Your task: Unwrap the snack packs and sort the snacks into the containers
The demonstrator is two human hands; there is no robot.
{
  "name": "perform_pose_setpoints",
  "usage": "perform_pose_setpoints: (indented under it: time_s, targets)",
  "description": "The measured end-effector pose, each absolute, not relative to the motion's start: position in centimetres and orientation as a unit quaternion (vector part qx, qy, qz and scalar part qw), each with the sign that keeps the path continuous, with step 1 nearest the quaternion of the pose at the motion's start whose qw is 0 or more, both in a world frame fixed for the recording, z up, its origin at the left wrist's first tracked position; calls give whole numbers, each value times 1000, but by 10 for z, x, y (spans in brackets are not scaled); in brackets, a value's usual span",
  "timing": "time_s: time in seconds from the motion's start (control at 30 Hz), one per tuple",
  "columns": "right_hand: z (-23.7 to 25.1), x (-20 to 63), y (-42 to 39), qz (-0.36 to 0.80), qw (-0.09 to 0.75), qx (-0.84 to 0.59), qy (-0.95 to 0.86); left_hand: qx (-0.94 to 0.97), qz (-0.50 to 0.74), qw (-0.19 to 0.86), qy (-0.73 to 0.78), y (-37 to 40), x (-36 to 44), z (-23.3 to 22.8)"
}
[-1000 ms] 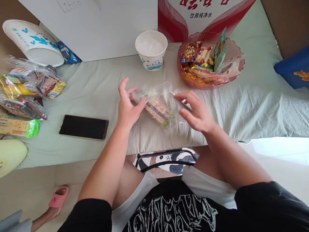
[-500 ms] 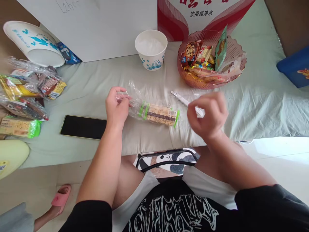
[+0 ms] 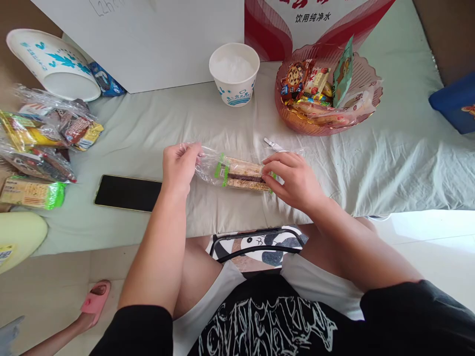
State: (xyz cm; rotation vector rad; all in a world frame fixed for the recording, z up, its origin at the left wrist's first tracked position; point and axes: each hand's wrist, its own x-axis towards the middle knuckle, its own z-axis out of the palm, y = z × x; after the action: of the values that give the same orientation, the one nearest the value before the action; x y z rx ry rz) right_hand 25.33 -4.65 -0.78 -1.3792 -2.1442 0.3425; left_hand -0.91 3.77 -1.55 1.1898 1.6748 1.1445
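Centre frame: your left hand (image 3: 179, 165) pinches the snack pack (image 3: 237, 174) wrapper's left end; your right hand (image 3: 293, 179) grips its right end.

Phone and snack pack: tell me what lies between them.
In the head view, the left hand lies between the phone and the snack pack, gripping the pack's clear wrapper end; otherwise bare sheet.

Clear, glossy, crinkled plastic wrapper (image 3: 208, 165) pinched in the left hand (image 3: 178, 167). Beneath both hands, matt, creased pale-green cloth (image 3: 156, 128). Left of the left hand, smooth glossy glass phone (image 3: 128, 193). Beyond, matt paper cup (image 3: 234, 74); translucent ribbed plastic bowl (image 3: 365, 81).
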Motion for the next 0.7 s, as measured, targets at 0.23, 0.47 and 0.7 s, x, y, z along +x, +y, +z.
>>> perform_pose_setpoints:
  time_s: [0.23, 0.47, 0.7]
  targets:
    - [13, 247, -65, 266, 185, -306, -895, 446, 465, 408, 647, 35, -13, -6]
    - [11, 247, -73, 310, 137, -344, -876, 427, 467, 441, 637, 34, -10, 0]
    - [-7, 246, -56, 185, 256, -432, -845, 430, 429, 471, 640, 34, -5, -2]
